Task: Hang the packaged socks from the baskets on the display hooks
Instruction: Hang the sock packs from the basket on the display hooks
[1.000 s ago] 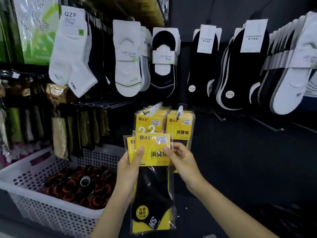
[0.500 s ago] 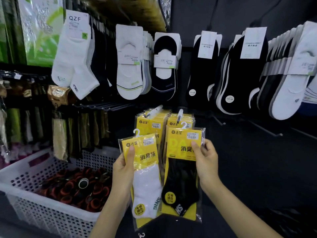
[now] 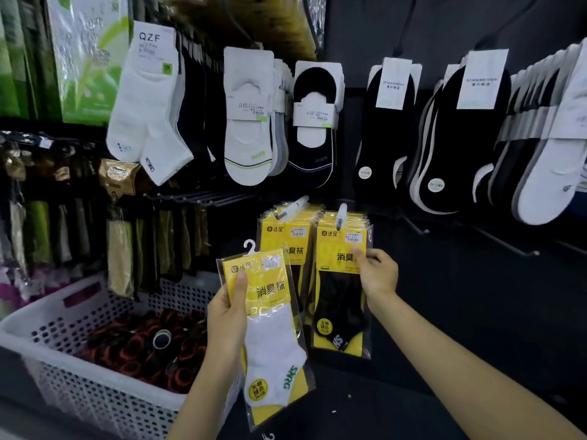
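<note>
Hanging underway: right hand [image 3: 378,274] fingers pinch black-sock pack [image 3: 341,281] at hook [image 3: 341,214]; left hand [image 3: 228,309] fingers clamp white-sock pack [image 3: 270,328], unhung.

Dim shop light, edges bowed, soft.

Counting what's showing: two hands, left hand [image 3: 227,315] and right hand [image 3: 378,273], two yellow stacks hanging on hooks, left stack [image 3: 286,236] and right stack [image 3: 341,300], one loose white-sock pack [image 3: 270,328], and one white basket [image 3: 79,369] sitting lower left
</note>
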